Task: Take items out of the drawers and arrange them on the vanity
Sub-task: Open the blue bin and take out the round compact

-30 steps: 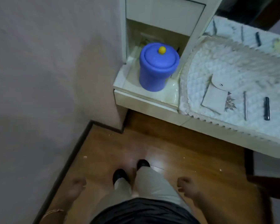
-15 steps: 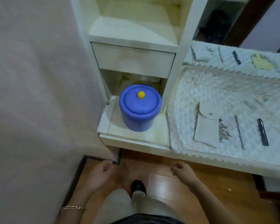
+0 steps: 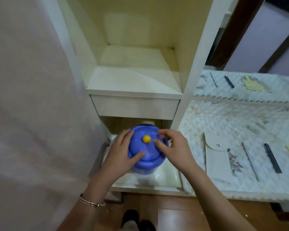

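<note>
- Head view: a blue lidded container (image 3: 147, 157) with a small yellow knob (image 3: 146, 139) on its lid stands in the pulled-out lower drawer (image 3: 163, 178) of a cream cabinet, under a closed upper drawer (image 3: 135, 106).
- The left hand (image 3: 119, 157) lies against the container's left side, fingers spread apart: the fingertips reach over the lid's far-left edge and the thumb rests on the lid's near part. It touches the lid but does not wrap round it.
- The right hand (image 3: 175, 150) is at the lid's right side, fingers apart and loosely curled; the thumb tip sits on the lid just right of the knob, and the other fingertips are at the lid's right rim. Whether they press on it cannot be told.
- A thin bracelet (image 3: 91, 202) circles the left wrist.
- To the right, the vanity top is covered by a quilted white mat (image 3: 223, 124). On it lie a cream pouch (image 3: 218, 157) with a snap flap, a metal rod (image 3: 251, 161) just beside it, and a dark comb (image 3: 272, 158) further right.
- A mirror behind the mat repeats these things.
</note>
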